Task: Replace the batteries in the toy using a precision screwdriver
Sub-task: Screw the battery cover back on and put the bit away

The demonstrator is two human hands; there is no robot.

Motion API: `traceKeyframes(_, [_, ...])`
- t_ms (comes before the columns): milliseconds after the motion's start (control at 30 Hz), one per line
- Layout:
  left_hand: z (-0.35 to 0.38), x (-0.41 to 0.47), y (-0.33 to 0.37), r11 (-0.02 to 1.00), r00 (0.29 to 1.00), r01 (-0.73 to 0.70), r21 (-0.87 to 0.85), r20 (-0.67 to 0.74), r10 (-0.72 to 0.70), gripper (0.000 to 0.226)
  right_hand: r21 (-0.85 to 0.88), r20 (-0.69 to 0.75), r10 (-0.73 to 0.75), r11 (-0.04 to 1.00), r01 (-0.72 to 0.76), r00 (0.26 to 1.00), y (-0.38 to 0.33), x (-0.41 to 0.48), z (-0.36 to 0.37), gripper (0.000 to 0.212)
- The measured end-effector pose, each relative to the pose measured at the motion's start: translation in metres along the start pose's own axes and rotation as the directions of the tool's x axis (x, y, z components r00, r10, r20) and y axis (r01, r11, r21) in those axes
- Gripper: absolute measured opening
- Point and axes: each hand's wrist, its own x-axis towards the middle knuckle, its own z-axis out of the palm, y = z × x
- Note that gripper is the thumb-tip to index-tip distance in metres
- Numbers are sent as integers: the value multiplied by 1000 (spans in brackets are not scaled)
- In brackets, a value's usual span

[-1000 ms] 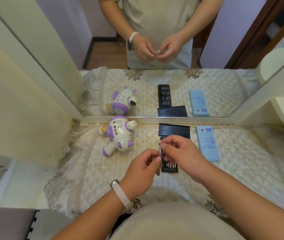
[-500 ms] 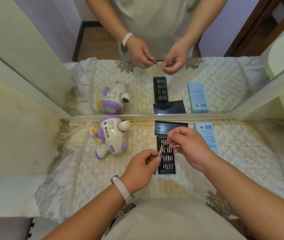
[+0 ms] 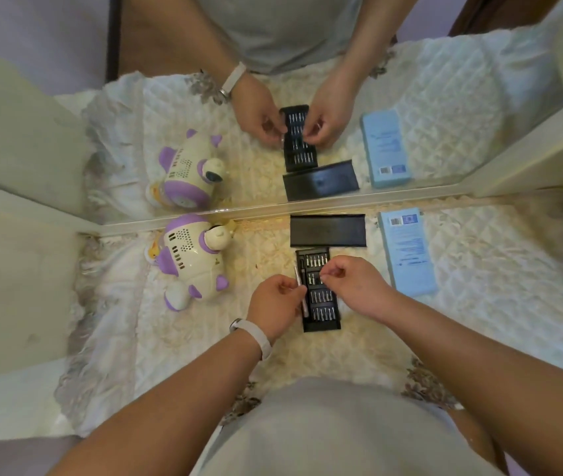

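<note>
The left hand (image 3: 275,305) is curled round a thin silver screwdriver (image 3: 301,290) and holds it just over the left edge of a flat black tray of small metal bits (image 3: 321,322). The right hand (image 3: 355,286) pinches finger and thumb together over the tray - I cannot tell if a bit is in there. A flat black case lid (image 3: 327,230) lies just behind the tray. The purple and cream plastic toy animal (image 3: 191,255) lies on its side to the left, on the cream quilted cloth (image 3: 479,286). A light blue box (image 3: 409,255) lies to the right.
</note>
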Motion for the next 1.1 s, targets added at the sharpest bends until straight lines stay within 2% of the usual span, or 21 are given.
traceKeyframes(300, [-2,21,9,959,998,-41,280,64,24,16,-131,4,-74,989,74,997,10,17,10,8])
traceKeyframes(433, [-1,26,11,959,996,6,282,86,-31,21,-169,4,-85,982,84,996,12,17,13,9])
traceKeyframes(600, [-3,27,8,963,993,12,270,113,-44,27,-156,-85,-66,986,52,994,13,14,20,5])
traceKeyframes(733, [-4,27,8,971,992,16,239,117,-46,25,-48,-171,33,998,-42,985,10,12,22,22])
traceKeyframes(867, [-5,26,4,978,992,23,205,119,-48,12,-37,-149,73,996,-80,986,5,11,18,35])
traceKeyframes(1000, [-5,27,2,975,992,12,223,119,-39,11,-75,-137,97,991,-108,986,5,13,18,44])
traceKeyframes(1100, [-4,30,2,968,993,-6,252,114,-24,11,-97,-116,106,988,-118,988,5,15,18,43])
